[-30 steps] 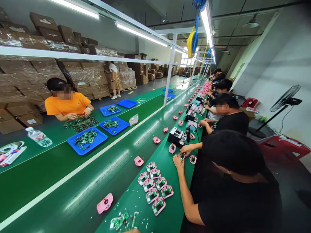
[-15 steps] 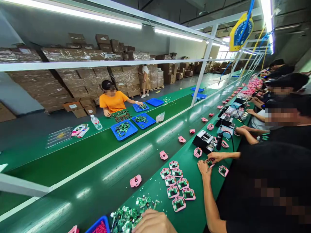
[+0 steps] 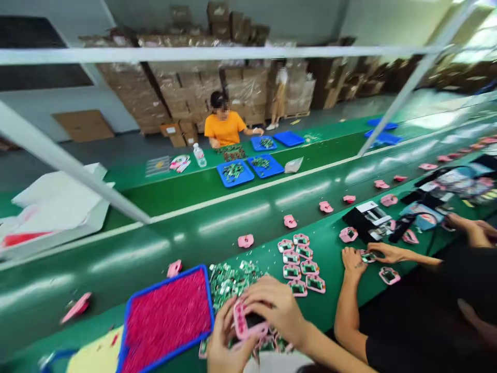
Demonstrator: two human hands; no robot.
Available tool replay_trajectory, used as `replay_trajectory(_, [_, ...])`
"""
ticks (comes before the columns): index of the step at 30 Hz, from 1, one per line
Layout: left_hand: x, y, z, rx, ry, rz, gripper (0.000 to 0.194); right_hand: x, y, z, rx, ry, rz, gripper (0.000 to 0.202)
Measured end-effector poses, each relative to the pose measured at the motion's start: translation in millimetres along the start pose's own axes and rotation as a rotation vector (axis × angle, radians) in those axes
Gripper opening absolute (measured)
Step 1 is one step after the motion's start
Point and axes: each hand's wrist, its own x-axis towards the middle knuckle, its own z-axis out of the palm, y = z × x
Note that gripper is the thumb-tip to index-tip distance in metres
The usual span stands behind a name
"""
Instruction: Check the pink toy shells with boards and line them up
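Both of my hands are at the lower middle, around a pink plastic casing (image 3: pixel 240 320) with a row of darker pink buttons. My left hand (image 3: pixel 225 339) grips its left side and lower edge. From the right, my right hand (image 3: pixel 275 308) closes its fingers over the top, beside a dark part. Green circuit boards (image 3: pixel 229 280) are heaped just behind my hands. To the left lies a blue tray (image 3: pixel 209 295) full of small dark pink pieces. More pink casings with boards lie partly hidden beneath my hands.
Pink casings with boards (image 3: pixel 309 268) stand in two columns right of the heap. A co-worker's hands (image 3: pixel 355 261) hold a casing farther right. Pink parts (image 3: pixel 246 241) line the belt beyond. Across it, a person in orange (image 3: pixel 225 128) sits by blue trays (image 3: pixel 238 181).
The view has swung left and down, bringing the full pink tray into sight. One hand was at the board heap before; now both my hands show, holding a pink casing.
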Motion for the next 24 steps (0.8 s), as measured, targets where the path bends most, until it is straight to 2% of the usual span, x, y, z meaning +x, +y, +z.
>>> replay_trajectory(2, [-10.4, 3.4, -1.5, -0.013, -0.038, -0.05, 0.056, -8.5, -19.2, 24.8, 0.046, -0.036, -0.002, 0.014])
replay_trajectory(4, [-14.6, 7.5, -1.8, -0.009, -0.03, -0.042, 0.056, -11.5, -29.4, 32.1, 0.035, -0.032, -0.019, 0.017])
replay_trajectory(11, [-28.3, 20.3, -1.8, 0.055, 0.002, 0.001, 0.055, -11.6, -35.3, 27.0, -0.04, -0.017, -0.084, 0.018])
replay_trajectory(15, [-32.6, 16.2, -7.1, 0.101, -0.03, 0.037, 0.057, -16.4, -36.8, 32.5, -0.019, -0.016, -0.108, 0.018])
replay_trajectory(24, [-37.8, 12.1, -14.4, 0.149, -0.044, 0.08, 0.059, -24.4, -37.8, 39.5, 0.059, -0.014, -0.031, 0.017])
